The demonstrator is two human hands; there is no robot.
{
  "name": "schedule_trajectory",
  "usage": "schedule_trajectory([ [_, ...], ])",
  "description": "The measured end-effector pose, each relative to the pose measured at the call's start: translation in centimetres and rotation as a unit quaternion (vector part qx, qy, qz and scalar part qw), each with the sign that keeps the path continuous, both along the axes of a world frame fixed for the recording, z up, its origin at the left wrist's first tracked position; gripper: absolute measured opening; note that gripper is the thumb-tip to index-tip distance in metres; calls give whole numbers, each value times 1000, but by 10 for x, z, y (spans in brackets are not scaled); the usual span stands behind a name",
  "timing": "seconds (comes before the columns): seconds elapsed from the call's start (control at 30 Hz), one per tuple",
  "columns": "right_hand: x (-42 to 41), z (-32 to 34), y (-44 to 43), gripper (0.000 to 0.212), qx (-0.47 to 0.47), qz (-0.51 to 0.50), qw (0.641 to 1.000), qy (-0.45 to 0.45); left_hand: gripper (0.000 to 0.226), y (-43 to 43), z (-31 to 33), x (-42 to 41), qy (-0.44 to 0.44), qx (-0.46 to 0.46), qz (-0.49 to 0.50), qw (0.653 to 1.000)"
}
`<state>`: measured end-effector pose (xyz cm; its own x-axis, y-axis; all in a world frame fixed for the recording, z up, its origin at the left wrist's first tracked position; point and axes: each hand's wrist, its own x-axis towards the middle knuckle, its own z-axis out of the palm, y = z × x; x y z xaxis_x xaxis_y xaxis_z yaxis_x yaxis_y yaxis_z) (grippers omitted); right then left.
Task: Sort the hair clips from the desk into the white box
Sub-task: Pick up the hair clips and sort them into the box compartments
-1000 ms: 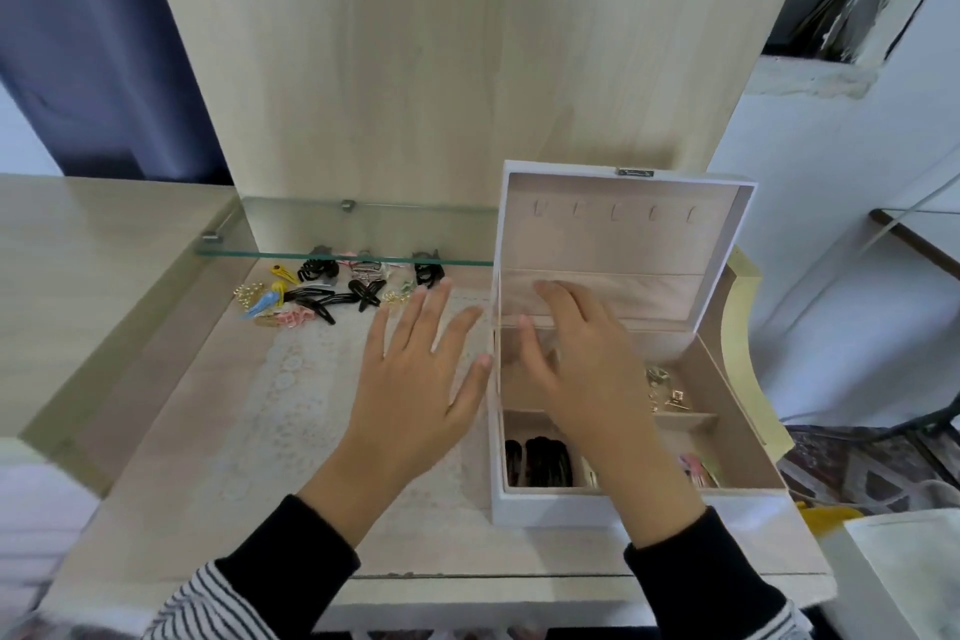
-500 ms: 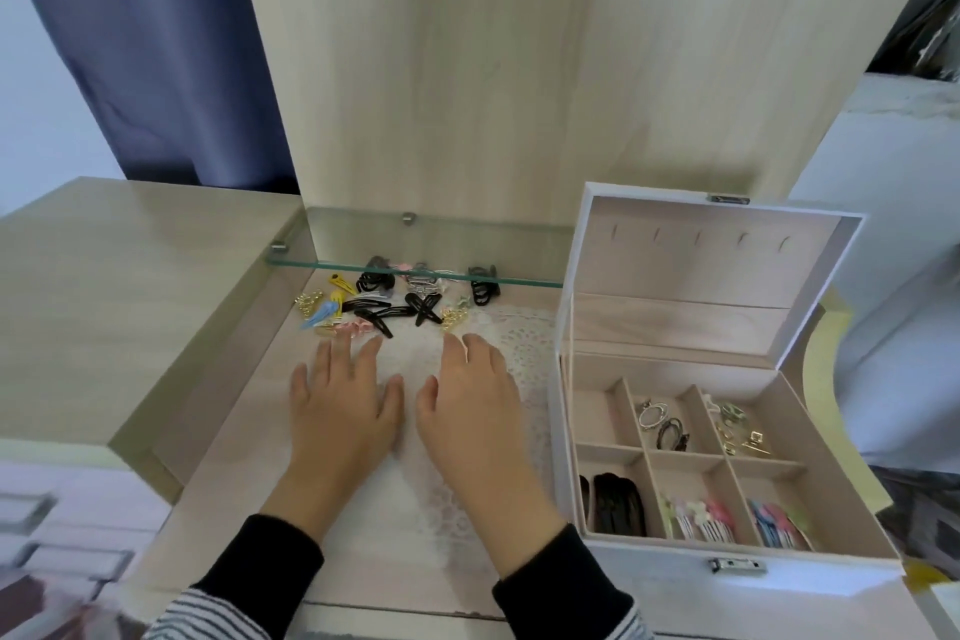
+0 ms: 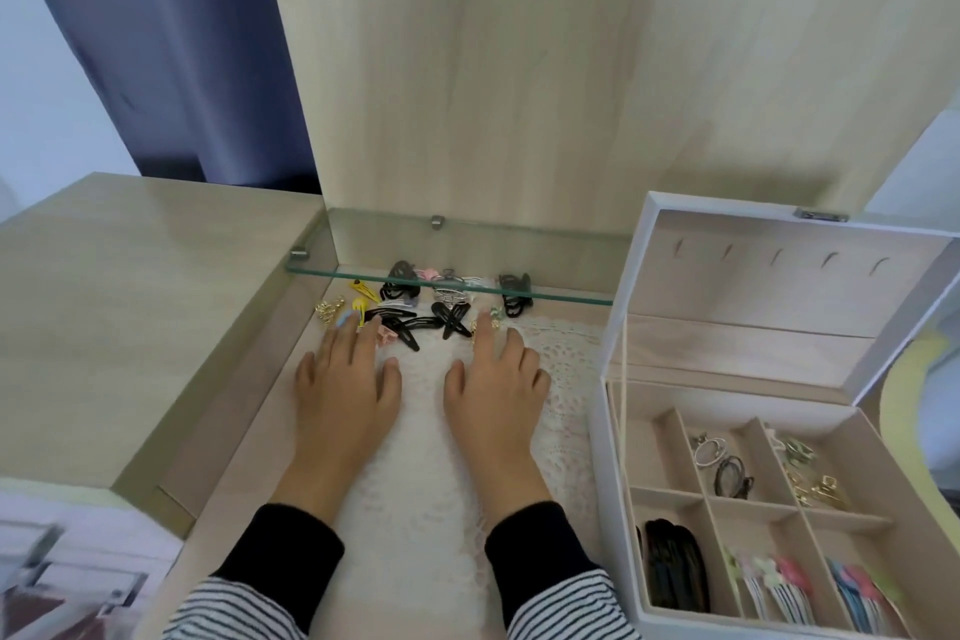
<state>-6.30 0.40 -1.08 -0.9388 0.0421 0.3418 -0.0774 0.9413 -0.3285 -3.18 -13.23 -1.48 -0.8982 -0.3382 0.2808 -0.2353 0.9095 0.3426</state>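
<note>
Left hand: the left hand (image 3: 347, 382) lies palm down on the surface (image 3: 244, 437), fingers (image 3: 337, 338) loosely spread and holding nothing; the fingertips reach the near edge of the clip pile, by a blue and yellow clip (image 3: 355, 311) and a pink clip (image 3: 387, 337).
Right hand: the right hand (image 3: 496, 379) also lies flat, just beside the left, fingers a little apart and empty; the index fingertip touches or nearly touches a small gold and green clip (image 3: 488, 320).
Hair clips: the loose hair clips (image 3: 423, 309) sit in a cluster at the back of the surface, partly under the glass shelf (image 3: 550, 296); most are black snap clips, with yellow, pink, gold and silver ones among them.
Lace mat: a white lace mat (image 3: 558, 353) lies under both hands and runs up to the pile.
White box: the white box (image 3: 615, 499) stands open to the right of the hands, its lid (image 3: 779, 286) raised upright at the back.
Box contents: black clips (image 3: 675, 566) fill the near left compartment; striped and coloured clips (image 3: 769, 582) lie in the near middle and right ones; rings and a dark tie sit in the far middle, gold pieces (image 3: 815, 483) in the far right.
Sleeves: black cuffs over a striped top cover both wrists.
</note>
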Motion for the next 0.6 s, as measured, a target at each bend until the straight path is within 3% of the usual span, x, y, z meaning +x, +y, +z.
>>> schedule_trajectory([
  [0.3,-5,-11,3,49,12,4,999,32,42,-3,-9,0,2,27,6,1000],
  [0.6,-1,-12,4,36,-17,19,997,70,32,-5,-7,3,81,17,-33,996],
])
